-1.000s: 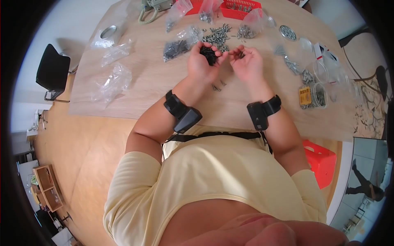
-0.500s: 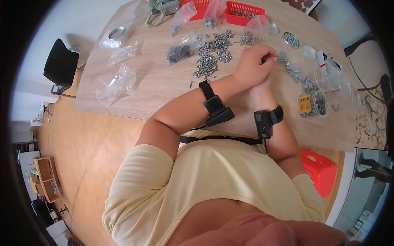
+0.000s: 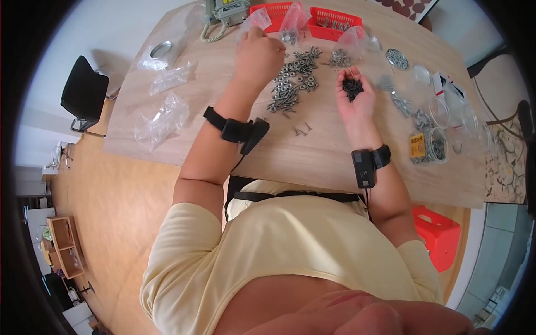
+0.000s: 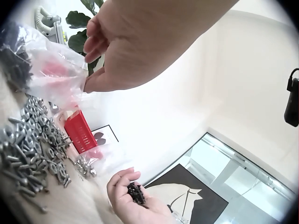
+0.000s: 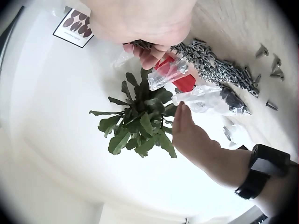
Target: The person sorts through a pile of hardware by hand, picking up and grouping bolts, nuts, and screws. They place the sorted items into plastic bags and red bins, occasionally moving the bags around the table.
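Note:
My left hand (image 3: 258, 62) pinches the upper end of a clear plastic bag (image 4: 56, 74) between thumb and fingers; dark screws (image 4: 14, 56) lie inside the bag in the left wrist view. In the head view this hand hides most of that bag. My right hand (image 3: 357, 105) is palm up, fingers curled round a heap of loose black screws (image 3: 352, 88). Between the hands, silvery screws and nuts (image 3: 285, 92) lie piled on the table.
Red baskets (image 3: 335, 23), bags of hardware (image 3: 340, 56) and a telephone (image 3: 230, 12) stand at the back. Left are empty plastic bags (image 3: 164, 118); right are a round tin of pieces (image 3: 397, 58) and a clear tub (image 3: 437, 146). Several loose screws (image 3: 301, 131) lie nearer the front edge.
Hands that were together have parted. The left moved left and back onto the bag, taking hold of it; the black screws, earlier in the left palm, are now in the right.

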`<state>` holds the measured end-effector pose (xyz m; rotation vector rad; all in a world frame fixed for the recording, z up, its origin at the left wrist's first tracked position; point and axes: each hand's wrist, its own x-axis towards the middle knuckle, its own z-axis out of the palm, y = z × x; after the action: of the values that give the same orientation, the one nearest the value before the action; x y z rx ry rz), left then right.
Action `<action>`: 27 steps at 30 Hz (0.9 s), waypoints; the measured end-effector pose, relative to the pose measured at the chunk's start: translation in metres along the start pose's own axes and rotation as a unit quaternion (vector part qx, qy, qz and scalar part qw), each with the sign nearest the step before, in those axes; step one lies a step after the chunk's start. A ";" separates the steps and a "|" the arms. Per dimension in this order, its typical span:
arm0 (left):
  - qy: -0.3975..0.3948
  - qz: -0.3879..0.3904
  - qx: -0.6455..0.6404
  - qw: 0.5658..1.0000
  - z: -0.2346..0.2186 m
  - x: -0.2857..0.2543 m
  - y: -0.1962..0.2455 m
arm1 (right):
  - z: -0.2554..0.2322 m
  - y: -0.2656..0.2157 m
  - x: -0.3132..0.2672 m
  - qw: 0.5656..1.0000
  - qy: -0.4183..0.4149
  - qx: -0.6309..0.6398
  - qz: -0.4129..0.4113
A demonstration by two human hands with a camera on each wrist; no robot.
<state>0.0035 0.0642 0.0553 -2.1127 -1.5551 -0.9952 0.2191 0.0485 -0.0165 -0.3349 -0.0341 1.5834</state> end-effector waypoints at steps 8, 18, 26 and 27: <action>-0.243 -0.113 -0.116 0.957 -0.011 0.004 -0.022 | 0.057 0.040 0.026 0.999 -0.022 -0.026 -0.006; -0.232 -0.117 -0.192 0.946 0.004 0.000 -0.050 | 0.088 0.129 0.056 0.991 0.019 -0.123 -0.045; -0.234 -0.122 -0.204 0.943 0.010 -0.002 -0.052 | 0.084 0.143 0.063 0.978 0.029 -0.176 -0.109; -0.232 -0.121 -0.206 0.943 0.010 -0.001 -0.052 | 0.086 0.143 0.060 0.973 0.033 -0.194 -0.119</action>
<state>-0.0416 0.0879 0.0401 -2.6379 -2.0144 -1.0205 0.0595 0.1166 0.0215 -0.6636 -0.3234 1.3214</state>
